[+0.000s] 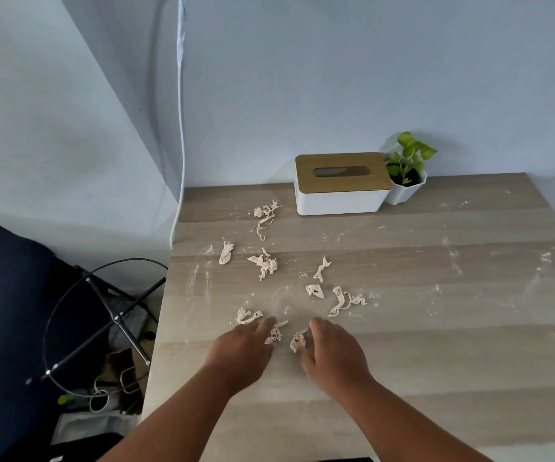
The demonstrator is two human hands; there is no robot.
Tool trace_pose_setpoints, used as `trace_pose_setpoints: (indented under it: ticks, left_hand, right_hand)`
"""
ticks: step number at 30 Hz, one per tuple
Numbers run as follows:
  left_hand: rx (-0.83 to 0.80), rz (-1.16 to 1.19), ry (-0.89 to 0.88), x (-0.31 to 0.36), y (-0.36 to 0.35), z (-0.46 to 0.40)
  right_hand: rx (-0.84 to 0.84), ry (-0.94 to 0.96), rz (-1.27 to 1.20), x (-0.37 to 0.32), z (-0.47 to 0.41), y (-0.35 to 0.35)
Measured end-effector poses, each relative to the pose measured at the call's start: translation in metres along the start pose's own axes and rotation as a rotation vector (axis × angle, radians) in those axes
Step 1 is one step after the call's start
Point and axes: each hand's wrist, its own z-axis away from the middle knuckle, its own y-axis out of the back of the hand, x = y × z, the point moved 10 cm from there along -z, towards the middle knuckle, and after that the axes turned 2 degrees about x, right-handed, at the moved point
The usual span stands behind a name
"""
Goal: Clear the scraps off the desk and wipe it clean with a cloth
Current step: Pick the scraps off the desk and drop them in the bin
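Both hands lie palm down on the wooden surface (402, 328), near its front left part. The left hand (242, 348) has its fingers stretched forward and loosely spread, touching a crumpled scrap (275, 332) at its fingertips. The right hand (332, 351) is likewise flat, its grip spread, with another scrap (298, 340) just beside its thumb. Neither hand pinches anything.

More pale scraps (262, 263) are scattered farther back and to the left, between the hands and a white tissue box (341, 183) with a wooden lid. Touching the box on its right is a small potted plant (406, 175) in a white pot, both against the wall. White powdery smears (452, 255) streak the surface, mostly toward the right.

Left of the surface, a white cable (180, 128) hangs down the wall, and a black wire-framed stand (102, 315) sits on the floor beside a dark blue seat (2, 295).
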Motion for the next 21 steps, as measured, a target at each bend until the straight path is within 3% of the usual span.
trace_pose_setpoints:
  ticks: [4,11,15,21]
  left_hand:
    - [-0.056,-0.162,-0.077,0.003,-0.013,-0.01]
    - [-0.014,-0.154,-0.109,0.006,-0.013,-0.014]
    - [0.029,-0.071,-0.132,0.016,-0.001,-0.009]
    - [-0.03,0.021,-0.122,0.016,0.001,-0.001]
  right_hand:
    - [-0.029,0.129,0.169,-0.011,-0.004,-0.016]
    - [0.11,0.263,0.24,-0.021,-0.005,-0.018]
    - [0.101,0.24,0.182,-0.016,-0.004,-0.01]
    - [-0.096,0.071,0.062,0.007,-0.003,-0.013]
